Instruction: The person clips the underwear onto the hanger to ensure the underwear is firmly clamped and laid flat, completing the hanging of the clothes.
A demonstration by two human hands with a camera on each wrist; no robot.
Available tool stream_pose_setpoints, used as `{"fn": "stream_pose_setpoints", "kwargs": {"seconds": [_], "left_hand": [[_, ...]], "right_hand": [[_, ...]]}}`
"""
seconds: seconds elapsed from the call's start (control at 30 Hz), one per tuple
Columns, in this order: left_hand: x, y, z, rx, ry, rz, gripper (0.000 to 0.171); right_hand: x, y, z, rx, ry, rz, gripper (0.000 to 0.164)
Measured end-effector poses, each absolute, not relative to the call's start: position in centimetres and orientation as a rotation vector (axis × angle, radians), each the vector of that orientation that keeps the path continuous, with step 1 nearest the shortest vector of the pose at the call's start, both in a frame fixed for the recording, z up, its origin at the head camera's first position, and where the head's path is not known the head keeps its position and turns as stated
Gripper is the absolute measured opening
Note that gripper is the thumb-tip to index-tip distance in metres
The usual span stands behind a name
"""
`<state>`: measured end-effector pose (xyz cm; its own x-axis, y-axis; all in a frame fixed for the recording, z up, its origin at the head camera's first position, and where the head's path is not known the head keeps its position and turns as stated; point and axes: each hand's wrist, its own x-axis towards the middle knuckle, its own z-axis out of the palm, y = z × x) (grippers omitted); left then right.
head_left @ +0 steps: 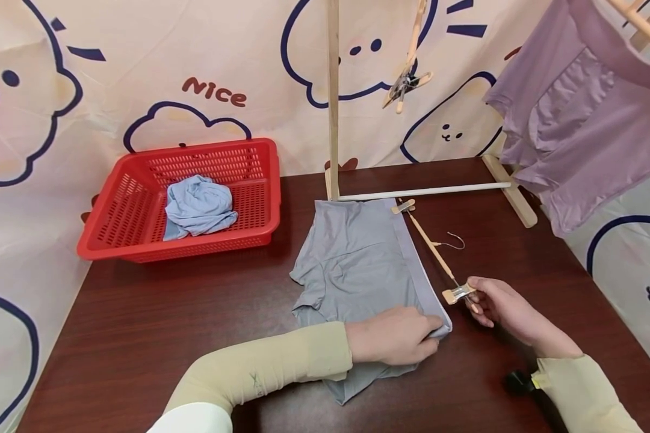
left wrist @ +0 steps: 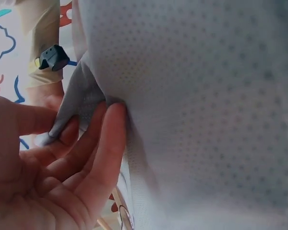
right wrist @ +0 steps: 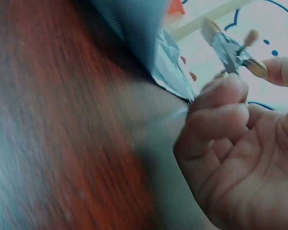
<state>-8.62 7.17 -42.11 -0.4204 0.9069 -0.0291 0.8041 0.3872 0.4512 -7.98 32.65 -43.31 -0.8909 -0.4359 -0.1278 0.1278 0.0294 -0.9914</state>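
Observation:
Grey boxer briefs lie on the dark wooden table, their lighter waistband toward the right. My left hand pinches the near corner of the waistband; in the left wrist view its thumb and fingers grip the folded cloth. Just right of that corner, my right hand pinches the near clip of a wooden clip hanger. In the right wrist view the clip sits between thumb and fingers, apart from the cloth. The hanger's far clip is at the waistband's far corner.
A red plastic basket with a crumpled light blue garment stands at the back left. Behind the briefs rises a wooden rack with a white bottom bar. Mauve shorts and another clip hanger hang above.

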Motion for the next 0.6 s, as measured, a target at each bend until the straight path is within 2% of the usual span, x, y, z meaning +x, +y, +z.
{"fn": "stream_pose_setpoints", "kwargs": {"seconds": [0.2, 0.43, 0.6], "left_hand": [[-8.37, 6.59, -42.15, 1.611, 2.356, 0.593, 0.028], [-8.34, 6.25, -42.3, 1.613, 2.355, 0.593, 0.027], [-8.41, 6.26, -42.43, 1.606, 2.354, 0.589, 0.027]], "right_hand": [[-7.45, 31.86, -42.77, -0.267, 2.175, -1.819, 0.034], [-6.98, 32.13, -42.93, -0.294, 2.211, -1.718, 0.027], [-6.85, 32.44, -42.99, -0.253, 2.211, -1.71, 0.028]]}}
